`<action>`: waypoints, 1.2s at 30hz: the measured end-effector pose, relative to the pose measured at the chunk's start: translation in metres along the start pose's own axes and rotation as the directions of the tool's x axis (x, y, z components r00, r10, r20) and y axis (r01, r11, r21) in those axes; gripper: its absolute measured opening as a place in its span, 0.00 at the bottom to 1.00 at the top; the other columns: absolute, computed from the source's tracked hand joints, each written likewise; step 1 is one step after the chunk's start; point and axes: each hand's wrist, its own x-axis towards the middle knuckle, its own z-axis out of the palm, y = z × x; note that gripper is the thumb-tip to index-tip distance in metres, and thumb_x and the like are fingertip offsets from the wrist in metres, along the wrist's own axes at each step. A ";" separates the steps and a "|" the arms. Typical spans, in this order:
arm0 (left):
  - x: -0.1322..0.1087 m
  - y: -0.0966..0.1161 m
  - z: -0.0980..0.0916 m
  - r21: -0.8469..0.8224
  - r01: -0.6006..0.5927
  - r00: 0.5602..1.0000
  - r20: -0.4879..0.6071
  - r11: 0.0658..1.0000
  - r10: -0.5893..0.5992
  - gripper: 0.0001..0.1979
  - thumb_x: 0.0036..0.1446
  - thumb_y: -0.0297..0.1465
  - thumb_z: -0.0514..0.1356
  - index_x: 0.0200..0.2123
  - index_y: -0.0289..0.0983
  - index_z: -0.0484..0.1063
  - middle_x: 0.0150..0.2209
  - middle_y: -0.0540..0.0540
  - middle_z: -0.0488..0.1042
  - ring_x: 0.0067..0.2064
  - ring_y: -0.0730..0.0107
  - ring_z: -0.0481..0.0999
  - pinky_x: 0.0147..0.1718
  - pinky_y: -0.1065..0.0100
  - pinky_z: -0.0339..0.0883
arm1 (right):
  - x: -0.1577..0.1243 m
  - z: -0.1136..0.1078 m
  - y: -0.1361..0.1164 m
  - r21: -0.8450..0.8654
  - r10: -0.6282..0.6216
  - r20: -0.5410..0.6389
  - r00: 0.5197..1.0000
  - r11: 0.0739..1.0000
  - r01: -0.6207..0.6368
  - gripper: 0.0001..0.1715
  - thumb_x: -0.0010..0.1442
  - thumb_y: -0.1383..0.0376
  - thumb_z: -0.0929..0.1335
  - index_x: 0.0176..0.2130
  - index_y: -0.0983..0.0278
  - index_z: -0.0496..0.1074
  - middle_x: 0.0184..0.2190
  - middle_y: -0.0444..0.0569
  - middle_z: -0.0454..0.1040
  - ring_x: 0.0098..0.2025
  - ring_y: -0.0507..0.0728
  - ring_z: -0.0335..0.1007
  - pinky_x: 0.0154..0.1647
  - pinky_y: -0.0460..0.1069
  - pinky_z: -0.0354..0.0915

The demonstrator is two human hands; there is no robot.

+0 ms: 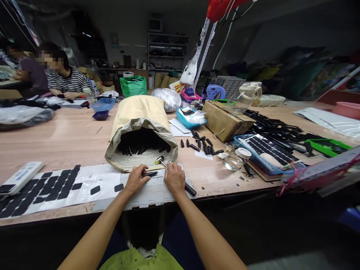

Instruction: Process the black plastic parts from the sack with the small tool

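My left hand [137,179] is closed on a slim black piece [149,174], low over the grey board [140,197] at the table's front edge. To its right, my right hand [174,179] wraps round a small hammer with a yellowish head [159,160]; the black end of its handle [190,189] sticks out to the right. Just beyond both hands lies a large cream sack [140,108], its mouth facing me, with many black pieces [135,147] inside. Left of the board, a white sheet [86,193] bears rows of dark rounded patches.
Loose black pieces [206,148] lie right of the sack, near a cardboard box [223,120], a clear jar [234,161] and a blue tray [239,139]. A white device [24,176] rests at left. A person in stripes [71,82] sits across the table.
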 end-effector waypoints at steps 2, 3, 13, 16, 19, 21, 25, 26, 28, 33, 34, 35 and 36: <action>-0.004 -0.002 0.004 -0.009 0.005 1.000 -0.021 1.000 -0.006 0.18 0.49 0.28 0.65 0.45 0.40 0.72 0.34 0.49 0.75 0.42 0.61 0.69 0.41 0.64 0.64 | -0.001 0.000 0.000 0.002 0.002 -0.005 1.000 1.000 -0.002 0.11 0.66 0.63 0.61 0.44 0.62 0.69 0.41 0.52 0.70 0.43 0.58 0.61 0.38 0.50 0.52; -0.005 -0.003 0.005 -0.014 -0.001 1.000 -0.031 1.000 0.000 0.18 0.49 0.28 0.65 0.46 0.39 0.72 0.35 0.49 0.75 0.42 0.61 0.69 0.42 0.63 0.64 | -0.001 0.000 0.000 0.003 0.003 -0.007 1.000 1.000 -0.003 0.11 0.66 0.63 0.61 0.44 0.62 0.70 0.41 0.52 0.70 0.43 0.58 0.61 0.39 0.50 0.52; -0.002 -0.010 0.006 -0.115 -0.003 0.999 -0.039 0.993 -0.001 0.19 0.47 0.26 0.65 0.46 0.39 0.73 0.35 0.49 0.76 0.42 0.62 0.70 0.42 0.64 0.65 | 0.001 -0.008 0.006 0.132 -0.004 0.017 1.000 0.991 0.002 0.12 0.65 0.66 0.62 0.44 0.61 0.73 0.40 0.50 0.73 0.42 0.56 0.65 0.39 0.48 0.55; -0.002 -0.010 0.007 -0.145 0.017 0.999 -0.041 0.989 -0.024 0.21 0.47 0.26 0.65 0.48 0.39 0.72 0.35 0.49 0.76 0.42 0.63 0.70 0.43 0.64 0.65 | -0.007 -0.017 0.007 0.313 0.011 -0.040 0.999 0.950 0.002 0.14 0.66 0.66 0.61 0.45 0.61 0.74 0.39 0.49 0.74 0.40 0.54 0.67 0.40 0.47 0.58; -0.002 -0.009 0.007 -0.147 0.029 0.998 -0.050 0.989 -0.036 0.21 0.47 0.26 0.65 0.48 0.40 0.72 0.35 0.50 0.76 0.41 0.63 0.70 0.42 0.64 0.65 | -0.024 -0.025 0.006 0.518 0.017 -0.066 0.998 0.855 0.019 0.17 0.67 0.63 0.59 0.45 0.61 0.74 0.37 0.48 0.75 0.39 0.54 0.69 0.39 0.47 0.61; -0.003 -0.009 0.008 -0.149 0.025 0.997 -0.062 0.989 -0.034 0.22 0.47 0.27 0.66 0.48 0.40 0.72 0.34 0.50 0.75 0.40 0.64 0.70 0.42 0.64 0.65 | -0.037 -0.028 0.003 0.585 -0.001 -0.061 0.998 0.810 0.037 0.18 0.67 0.61 0.59 0.44 0.62 0.75 0.37 0.48 0.75 0.38 0.54 0.70 0.40 0.47 0.62; -0.003 -0.011 0.009 -0.164 0.013 0.996 -0.088 0.986 -0.027 0.24 0.46 0.26 0.66 0.49 0.41 0.72 0.32 0.52 0.74 0.38 0.66 0.70 0.42 0.65 0.65 | -0.054 -0.025 -0.003 0.587 -0.040 -0.048 0.998 0.807 0.060 0.19 0.67 0.61 0.58 0.44 0.62 0.75 0.35 0.48 0.74 0.37 0.54 0.70 0.40 0.47 0.63; -0.003 -0.011 0.010 -0.167 0.011 0.995 -0.093 0.986 -0.026 0.24 0.45 0.26 0.66 0.49 0.41 0.72 0.32 0.52 0.74 0.37 0.66 0.70 0.41 0.65 0.65 | -0.055 -0.024 -0.004 0.576 -0.052 -0.039 0.998 0.815 0.064 0.19 0.67 0.61 0.58 0.44 0.62 0.75 0.35 0.48 0.74 0.37 0.54 0.70 0.39 0.47 0.63; -0.003 -0.012 0.011 -0.171 0.005 0.995 -0.102 0.985 -0.023 0.25 0.45 0.26 0.67 0.49 0.41 0.72 0.32 0.52 0.73 0.37 0.67 0.71 0.41 0.65 0.65 | -0.057 -0.023 -0.006 0.555 -0.064 -0.023 0.998 0.829 0.066 0.19 0.67 0.62 0.58 0.43 0.62 0.75 0.35 0.48 0.73 0.37 0.54 0.70 0.39 0.47 0.63; -0.002 -0.014 0.012 -0.169 0.001 0.994 -0.108 0.986 -0.020 0.28 0.45 0.25 0.67 0.52 0.42 0.71 0.32 0.53 0.73 0.38 0.67 0.71 0.42 0.65 0.65 | -0.056 -0.027 -0.014 0.565 -0.064 -0.051 0.997 0.821 0.081 0.18 0.68 0.61 0.58 0.45 0.63 0.74 0.36 0.49 0.73 0.38 0.54 0.70 0.40 0.47 0.63; -0.002 -0.014 0.013 -0.172 0.005 0.994 -0.107 0.985 -0.024 0.29 0.45 0.25 0.67 0.53 0.43 0.70 0.32 0.53 0.73 0.37 0.68 0.71 0.42 0.64 0.66 | -0.056 -0.028 -0.016 0.571 -0.075 -0.056 0.996 0.816 0.094 0.19 0.68 0.61 0.58 0.45 0.63 0.74 0.36 0.49 0.74 0.38 0.54 0.70 0.40 0.47 0.63; -0.002 -0.015 0.013 -0.176 0.008 0.994 -0.109 0.984 -0.028 0.30 0.45 0.25 0.67 0.53 0.43 0.70 0.33 0.53 0.72 0.37 0.68 0.71 0.42 0.64 0.66 | -0.057 -0.028 -0.019 0.575 -0.089 -0.054 0.995 0.812 0.104 0.19 0.68 0.61 0.58 0.46 0.62 0.74 0.36 0.49 0.74 0.38 0.54 0.70 0.41 0.47 0.63; -0.002 -0.015 0.014 -0.181 0.011 0.993 -0.110 0.983 -0.032 0.31 0.45 0.25 0.67 0.54 0.43 0.69 0.33 0.53 0.72 0.37 0.68 0.71 0.42 0.64 0.66 | -0.058 -0.027 -0.021 0.577 -0.102 -0.044 0.994 0.810 0.109 0.19 0.68 0.61 0.58 0.46 0.62 0.74 0.36 0.49 0.74 0.39 0.54 0.70 0.41 0.46 0.63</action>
